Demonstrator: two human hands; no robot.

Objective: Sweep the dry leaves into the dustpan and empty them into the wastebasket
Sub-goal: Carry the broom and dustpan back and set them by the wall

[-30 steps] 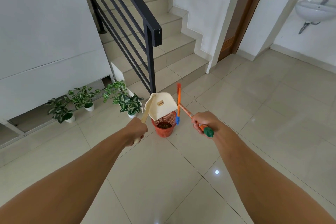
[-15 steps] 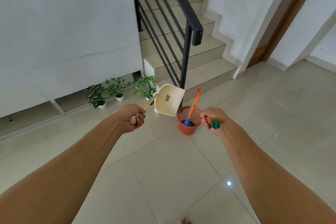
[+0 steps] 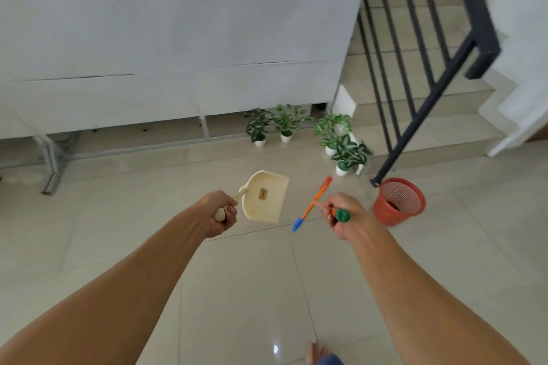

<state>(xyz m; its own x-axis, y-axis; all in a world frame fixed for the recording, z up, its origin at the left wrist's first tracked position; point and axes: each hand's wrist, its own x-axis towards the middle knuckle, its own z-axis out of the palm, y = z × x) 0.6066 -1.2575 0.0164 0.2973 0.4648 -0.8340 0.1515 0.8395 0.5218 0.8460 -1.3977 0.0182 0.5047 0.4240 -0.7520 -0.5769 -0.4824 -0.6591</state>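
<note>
Left hand (image 3: 221, 213) clamped on cream dustpan (image 3: 267, 197) handle, right hand (image 3: 341, 215) on broom (image 3: 311, 206); wastebasket (image 3: 398, 200) right of both, apart, on floor.

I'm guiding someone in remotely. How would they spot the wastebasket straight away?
Find the black stair railing on the right and follow it down to its bottom post on the tiled floor. The wastebasket stands beside that post, right of the right hand. It is the only orange-red slatted bin; the nearby potted plants sit in small white pots.
</note>
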